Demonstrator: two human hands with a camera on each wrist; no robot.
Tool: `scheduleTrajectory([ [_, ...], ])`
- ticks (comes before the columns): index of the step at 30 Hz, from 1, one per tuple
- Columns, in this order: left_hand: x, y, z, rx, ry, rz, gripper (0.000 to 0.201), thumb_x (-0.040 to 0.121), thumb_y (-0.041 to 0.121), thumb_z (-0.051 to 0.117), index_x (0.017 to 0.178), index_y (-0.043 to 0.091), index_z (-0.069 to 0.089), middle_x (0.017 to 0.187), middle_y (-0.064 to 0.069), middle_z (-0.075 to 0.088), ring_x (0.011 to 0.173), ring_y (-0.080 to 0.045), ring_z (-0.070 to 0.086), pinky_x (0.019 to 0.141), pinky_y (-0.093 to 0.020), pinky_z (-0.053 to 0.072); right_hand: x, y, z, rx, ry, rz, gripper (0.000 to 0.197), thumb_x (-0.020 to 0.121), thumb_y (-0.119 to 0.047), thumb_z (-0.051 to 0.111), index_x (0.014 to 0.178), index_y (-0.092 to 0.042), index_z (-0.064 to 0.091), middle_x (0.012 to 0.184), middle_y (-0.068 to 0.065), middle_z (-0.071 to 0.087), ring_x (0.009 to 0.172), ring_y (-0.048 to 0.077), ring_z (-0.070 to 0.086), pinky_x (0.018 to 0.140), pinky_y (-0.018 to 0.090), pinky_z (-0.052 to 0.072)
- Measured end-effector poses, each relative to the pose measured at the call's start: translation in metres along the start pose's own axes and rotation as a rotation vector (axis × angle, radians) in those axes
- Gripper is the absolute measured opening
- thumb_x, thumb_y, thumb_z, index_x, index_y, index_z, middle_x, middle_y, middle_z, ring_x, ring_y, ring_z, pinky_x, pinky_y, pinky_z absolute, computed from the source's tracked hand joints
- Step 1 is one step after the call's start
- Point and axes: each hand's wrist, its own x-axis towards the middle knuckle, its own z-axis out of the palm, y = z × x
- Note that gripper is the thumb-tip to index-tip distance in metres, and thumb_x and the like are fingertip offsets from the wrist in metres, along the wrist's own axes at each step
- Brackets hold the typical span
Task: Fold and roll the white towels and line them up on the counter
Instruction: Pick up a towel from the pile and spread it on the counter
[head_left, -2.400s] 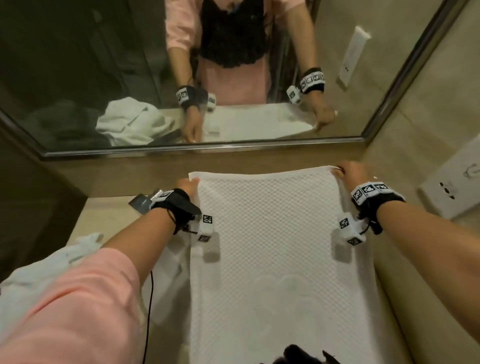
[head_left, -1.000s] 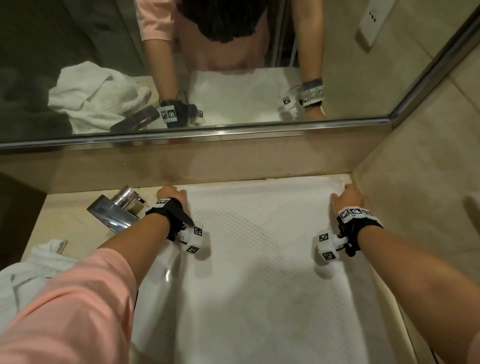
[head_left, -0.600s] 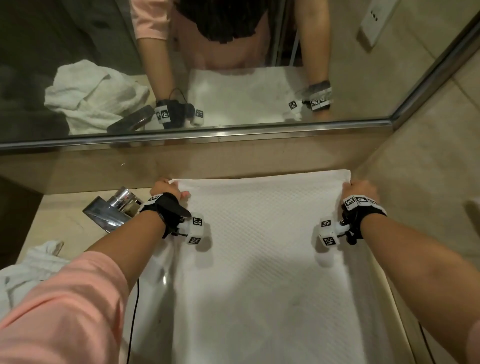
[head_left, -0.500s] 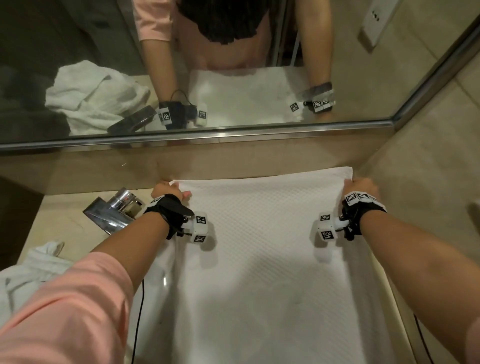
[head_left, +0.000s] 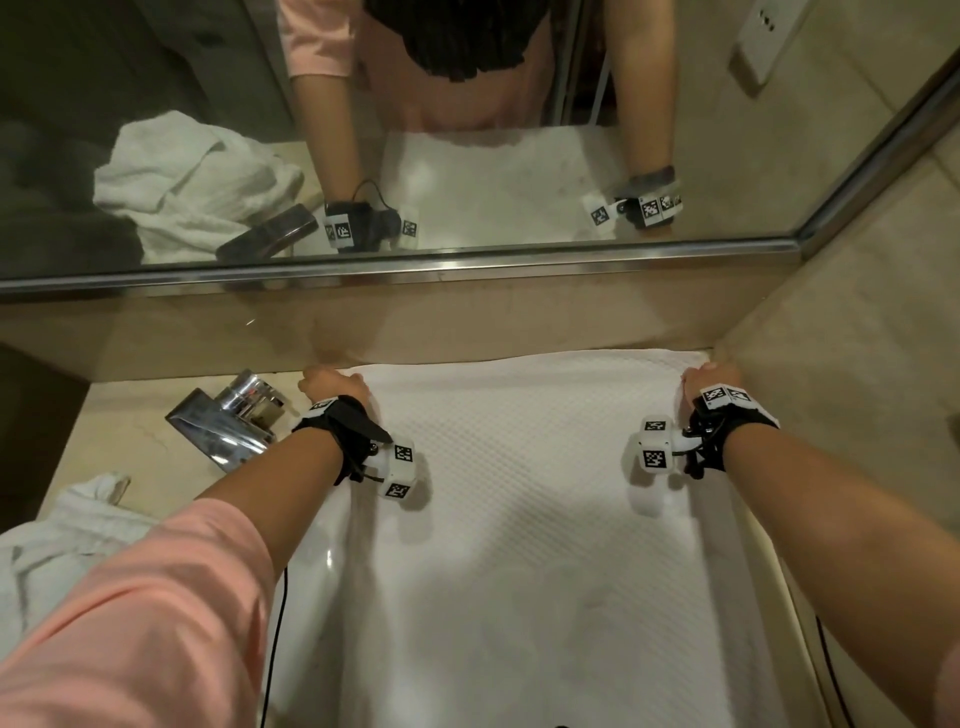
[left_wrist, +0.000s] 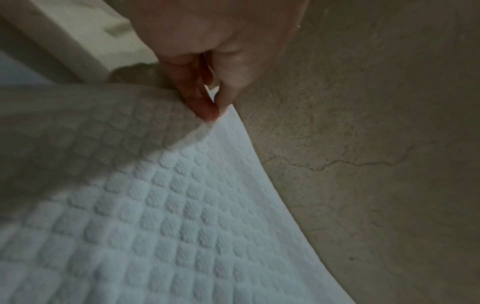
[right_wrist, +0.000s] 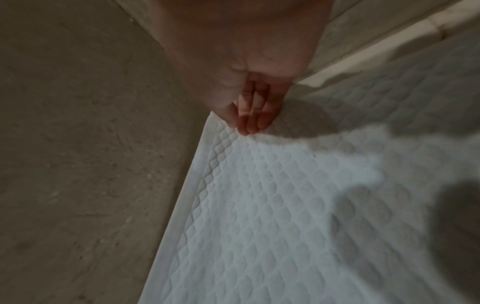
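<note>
One white towel (head_left: 524, 519) is spread on the counter (head_left: 119, 415), its far corners pinched by the left hand (head_left: 332, 387) and right hand (head_left: 707, 379). One crumpled towel (head_left: 57, 540) lies left, near one tap (head_left: 228, 421). No writing is readable.

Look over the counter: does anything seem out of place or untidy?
Yes. A crumpled white towel lies bunched at the counter's left edge, unfolded, beside the faucet; the spread towel looks flat.
</note>
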Motion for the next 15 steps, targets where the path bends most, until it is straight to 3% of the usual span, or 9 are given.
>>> scheduleTrajectory([
  [2,-0.004,0.003,-0.002,0.004,0.008,0.035,0.026,0.091,0.02,0.053,0.071,0.009,0.042,0.134,-0.021,0.048,0.123,-0.036,0.047,0.1,-0.04,0.04,-0.006,-0.002,0.005,0.037,0.012,-0.038,0.042,0.092,-0.007,0.05,0.133,-0.004,0.044,0.109,0.007,0.047,0.096,0.017,0.046,0.084,0.031,0.042],
  [4,-0.014,0.005,0.001,0.063,-0.034,0.107,0.041,0.093,0.017,0.051,0.058,0.019,0.03,0.135,-0.021,0.049,0.125,-0.036,0.046,0.102,-0.037,0.039,-0.019,-0.003,0.012,0.096,0.05,-0.075,0.048,0.084,0.0,0.051,0.129,-0.013,0.042,0.104,0.01,0.049,0.09,0.02,0.05,0.08,0.034,0.044],
  [5,-0.021,0.006,-0.001,0.043,-0.051,0.129,0.042,0.094,0.015,0.05,0.058,0.023,0.029,0.136,-0.02,0.048,0.126,-0.035,0.045,0.103,-0.036,0.038,-0.019,0.0,0.015,0.136,0.069,-0.062,0.051,0.079,-0.001,0.052,0.123,-0.025,0.042,0.105,0.011,0.054,0.088,0.023,0.055,0.081,0.036,0.047],
  [6,-0.02,0.007,0.002,0.016,-0.07,0.096,0.042,0.093,0.014,0.05,0.06,0.029,0.029,0.137,-0.02,0.047,0.126,-0.034,0.045,0.103,-0.034,0.037,-0.01,0.009,0.02,0.129,0.083,-0.069,0.052,0.073,-0.008,0.052,0.112,-0.039,0.041,0.108,0.011,0.057,0.089,0.027,0.06,0.083,0.041,0.05],
  [7,-0.022,0.007,0.006,0.019,-0.082,0.094,0.038,0.093,0.01,0.05,0.062,0.025,0.033,0.135,-0.02,0.048,0.123,-0.033,0.046,0.101,-0.032,0.038,-0.004,0.017,0.021,0.083,0.056,-0.068,0.05,0.067,-0.016,0.05,0.102,-0.05,0.04,0.111,0.011,0.057,0.09,0.031,0.063,0.085,0.047,0.053],
  [9,-0.021,0.005,0.011,-0.068,-0.038,0.116,0.015,0.092,-0.001,0.046,0.089,0.014,0.044,0.126,-0.017,0.053,0.105,-0.026,0.05,0.085,-0.028,0.04,-0.016,0.016,0.015,-0.044,-0.038,-0.039,0.052,0.069,-0.025,0.049,0.107,-0.06,0.042,0.122,0.009,0.047,0.09,0.033,0.063,0.086,0.051,0.052],
  [10,-0.016,0.002,0.014,-0.106,-0.015,0.097,0.02,0.091,-0.004,0.045,0.106,0.009,0.043,0.126,-0.016,0.053,0.101,-0.025,0.05,0.083,-0.027,0.04,-0.025,0.013,0.012,-0.122,-0.078,-0.05,0.055,0.077,-0.025,0.049,0.12,-0.059,0.04,0.128,0.008,0.04,0.092,0.031,0.058,0.087,0.046,0.051],
  [12,-0.02,0.003,0.01,0.069,-0.088,0.195,0.027,0.091,0.001,0.048,0.118,0.006,0.046,0.135,-0.02,0.045,0.113,-0.032,0.049,0.095,-0.033,0.04,-0.036,0.007,0.005,-0.234,-0.14,-0.065,0.062,0.085,-0.026,0.048,0.139,-0.049,0.027,0.14,0.007,0.031,0.102,0.032,0.049,0.088,0.042,0.046],
  [15,-0.023,0.005,-0.002,0.323,-0.156,0.3,0.04,0.093,0.009,0.048,0.133,0.004,0.047,0.139,-0.021,0.039,0.127,-0.037,0.041,0.105,-0.036,0.032,-0.036,0.001,0.0,-0.231,-0.193,-0.06,0.073,0.083,-0.029,0.056,0.146,-0.038,0.021,0.149,0.011,0.03,0.125,0.039,0.045,0.103,0.046,0.042],
])
